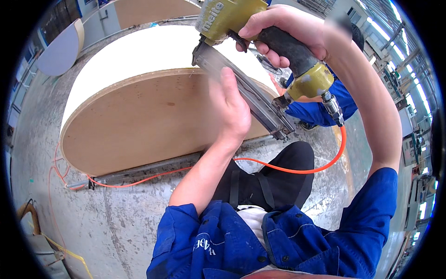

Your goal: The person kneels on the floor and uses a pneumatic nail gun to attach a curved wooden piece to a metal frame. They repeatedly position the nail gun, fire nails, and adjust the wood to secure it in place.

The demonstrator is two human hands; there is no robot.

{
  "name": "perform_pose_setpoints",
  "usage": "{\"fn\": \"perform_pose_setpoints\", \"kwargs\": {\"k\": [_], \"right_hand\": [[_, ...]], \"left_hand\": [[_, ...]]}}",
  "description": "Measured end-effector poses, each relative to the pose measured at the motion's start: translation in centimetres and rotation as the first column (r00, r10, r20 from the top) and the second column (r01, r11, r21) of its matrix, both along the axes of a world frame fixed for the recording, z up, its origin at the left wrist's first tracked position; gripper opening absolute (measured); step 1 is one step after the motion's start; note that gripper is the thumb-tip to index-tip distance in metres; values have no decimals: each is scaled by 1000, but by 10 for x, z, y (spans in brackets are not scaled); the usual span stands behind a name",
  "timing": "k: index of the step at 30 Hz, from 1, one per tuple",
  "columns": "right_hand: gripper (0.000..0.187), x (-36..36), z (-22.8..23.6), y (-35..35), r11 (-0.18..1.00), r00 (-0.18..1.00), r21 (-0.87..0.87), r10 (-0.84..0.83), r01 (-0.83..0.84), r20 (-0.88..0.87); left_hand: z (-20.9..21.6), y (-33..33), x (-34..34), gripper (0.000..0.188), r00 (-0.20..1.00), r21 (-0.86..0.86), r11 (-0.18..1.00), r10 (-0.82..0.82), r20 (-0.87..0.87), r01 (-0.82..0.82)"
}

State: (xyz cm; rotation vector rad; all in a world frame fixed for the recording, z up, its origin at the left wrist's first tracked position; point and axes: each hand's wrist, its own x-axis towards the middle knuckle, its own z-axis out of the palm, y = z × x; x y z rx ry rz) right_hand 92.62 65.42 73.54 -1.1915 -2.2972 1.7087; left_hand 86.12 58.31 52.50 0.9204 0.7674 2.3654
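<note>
My right hand (278,32) grips the black handle of an olive-yellow pneumatic nail gun (230,18), with a finger by the trigger. The gun's nose and long magazine hang over the rim of a half-round wooden panel (139,121). My left hand (227,107) is beside the magazine, in front of the panel, thumb stretched upward; its fingers are blurred and partly hidden but look extended, holding nothing visible. A bright white curved sheet (139,51) wraps behind the panel's arched edge. An orange air hose (341,144) runs from the gun's handle end.
The panel stands on a metal rail (134,169) above a scuffed concrete floor (139,223). Another person in blue (320,109) crouches beyond the gun at the right. A further half-round piece (60,51) stands at the far left. The hose trails across my lap and along the rail.
</note>
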Motion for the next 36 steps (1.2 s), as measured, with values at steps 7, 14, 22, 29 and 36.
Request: {"fn": "perform_pose_setpoints", "kwargs": {"k": [7, 14, 22, 29, 36], "right_hand": [[23, 0, -1, 2, 999, 1000, -34, 5, -5, 16], [23, -1, -5, 8, 999, 999, -26, 45, -45, -18], [27, 12, -4, 7, 1000, 999, -12, 28, -29, -39], [32, 9, -15, 8, 988, 994, 131, 86, -77, -63], [33, 13, -13, 3, 980, 997, 196, -3, 17, -72]], "left_hand": [[-2, 2, -2, 38, 1000, 25, 1000, 17, -21, -17], [-5, 4, -5, 39, 998, -16, 999, 47, -37, -47], [11, 0, 10, 40, 993, 95, 990, -109, 36, 106], [4, 2, 8, 38, 995, 81, 993, -92, 29, 90], [5, -1, 9, 40, 993, 57, 991, -118, 20, 117]]}}
